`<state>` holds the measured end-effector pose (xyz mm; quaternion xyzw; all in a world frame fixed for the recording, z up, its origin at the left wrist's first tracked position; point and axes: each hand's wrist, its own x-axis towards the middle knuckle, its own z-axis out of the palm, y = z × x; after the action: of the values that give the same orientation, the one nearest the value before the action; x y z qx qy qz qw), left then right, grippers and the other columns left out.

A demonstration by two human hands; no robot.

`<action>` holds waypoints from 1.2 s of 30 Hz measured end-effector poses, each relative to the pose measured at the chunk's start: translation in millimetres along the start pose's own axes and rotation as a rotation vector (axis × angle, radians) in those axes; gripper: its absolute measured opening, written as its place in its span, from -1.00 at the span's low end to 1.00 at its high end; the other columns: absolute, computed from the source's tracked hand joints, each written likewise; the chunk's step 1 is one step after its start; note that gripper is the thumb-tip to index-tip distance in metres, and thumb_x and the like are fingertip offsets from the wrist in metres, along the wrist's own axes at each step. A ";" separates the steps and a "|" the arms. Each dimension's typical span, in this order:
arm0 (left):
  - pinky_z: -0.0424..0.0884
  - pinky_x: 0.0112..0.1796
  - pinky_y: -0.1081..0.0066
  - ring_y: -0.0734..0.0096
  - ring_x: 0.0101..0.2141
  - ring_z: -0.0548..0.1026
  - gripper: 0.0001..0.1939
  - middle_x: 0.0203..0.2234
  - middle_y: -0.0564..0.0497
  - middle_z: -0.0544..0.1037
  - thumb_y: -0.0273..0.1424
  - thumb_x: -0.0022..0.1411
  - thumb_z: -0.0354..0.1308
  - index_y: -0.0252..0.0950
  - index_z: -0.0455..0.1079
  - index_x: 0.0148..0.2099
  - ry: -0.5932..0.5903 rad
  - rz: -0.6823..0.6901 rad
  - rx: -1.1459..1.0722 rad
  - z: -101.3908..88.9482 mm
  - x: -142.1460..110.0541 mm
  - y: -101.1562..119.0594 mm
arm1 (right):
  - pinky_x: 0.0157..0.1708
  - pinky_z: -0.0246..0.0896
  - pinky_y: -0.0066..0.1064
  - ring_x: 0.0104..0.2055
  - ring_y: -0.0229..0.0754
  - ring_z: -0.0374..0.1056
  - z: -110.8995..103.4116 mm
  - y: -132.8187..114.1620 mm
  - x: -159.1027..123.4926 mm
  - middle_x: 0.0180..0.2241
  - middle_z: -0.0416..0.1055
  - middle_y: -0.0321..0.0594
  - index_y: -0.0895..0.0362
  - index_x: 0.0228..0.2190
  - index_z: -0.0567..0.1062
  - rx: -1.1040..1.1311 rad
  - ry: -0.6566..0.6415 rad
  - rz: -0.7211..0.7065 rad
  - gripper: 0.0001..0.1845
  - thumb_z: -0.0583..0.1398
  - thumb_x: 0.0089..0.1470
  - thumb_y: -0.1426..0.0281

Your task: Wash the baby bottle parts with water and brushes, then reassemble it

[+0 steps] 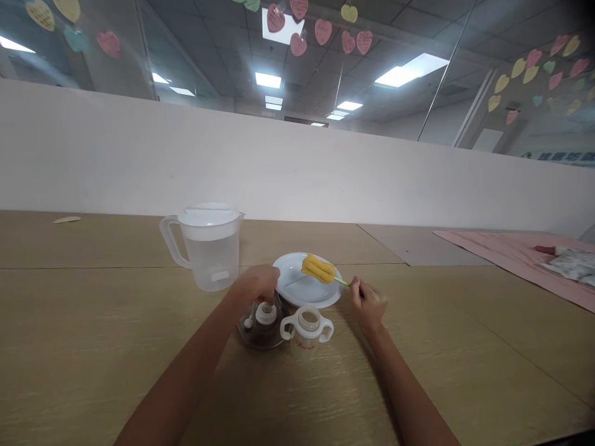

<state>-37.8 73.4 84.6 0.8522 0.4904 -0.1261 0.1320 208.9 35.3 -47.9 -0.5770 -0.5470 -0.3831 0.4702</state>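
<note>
Looking first at the baby bottle [305,348], close by on the table [325,402], upright, with two white handles, red marks on the front and an open top. Cannot tell what is inside. Just beside, to the left, see a round brownish bowl [261,342] with a white ring [266,315] and a small white piece [248,323] in it. Holding the left hand [260,284] over this bowl, fingers bent down, right at the white ring. Cannot tell about a grip or just a touch. Holding a thin green stick [343,282] in the right hand [368,303], fingers curled tight around it. On the stick's other end, see a yellow sponge [318,269], pointing left, over the white plate [298,295]. Farther back, to the left, see a big cloudy jug [212,263] with a white lid [209,217]. Cannot tell about water inside. Far off to the right, see a pink cloth [502,254]. Past the table, see a white wall [297,167], then glass with paper hearts [323,31] stuck on.
</note>
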 end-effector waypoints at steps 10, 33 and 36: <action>0.35 -0.52 0.47 0.29 -0.47 0.52 -0.66 -0.39 -0.13 0.57 -0.51 -0.19 0.24 -0.35 0.37 -0.25 0.017 -0.022 -0.020 2.3 2.0 -2.4 | -0.62 -0.20 -0.51 -0.71 -0.44 -0.07 -0.3 -0.9 0.5 -0.80 0.08 -0.38 0.19 -0.78 0.26 0.019 0.002 -0.004 -0.55 0.01 0.11 0.42; 0.31 -0.28 0.40 0.16 -0.16 0.43 -0.36 -0.13 -0.06 0.48 -0.13 -0.15 0.25 -0.25 0.33 0.01 0.047 0.429 -0.012 10.3 -33.9 51.5 | -0.62 -0.21 -0.51 -0.71 -0.43 -0.02 1.1 -0.5 3.7 -0.79 0.19 -0.32 0.21 -0.76 0.29 0.074 0.000 0.292 -0.49 -0.04 0.15 0.30; 0.31 -0.25 0.39 0.16 -0.11 0.41 -0.26 -0.07 -0.08 0.44 -0.17 -0.14 0.25 -0.25 0.21 0.11 0.059 0.477 -0.013 13.2 -32.9 51.9 | -0.61 -0.18 -0.51 -0.71 -0.41 0.04 2.6 0.3 2.1 -0.76 0.24 -0.29 0.21 -0.74 0.33 0.097 -0.014 0.352 -0.48 -0.05 0.15 0.28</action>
<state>-9.8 17.3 88.9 0.9463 0.2795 -0.0634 0.1493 209.3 38.4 -46.5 -0.6431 -0.4589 -0.2641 0.5532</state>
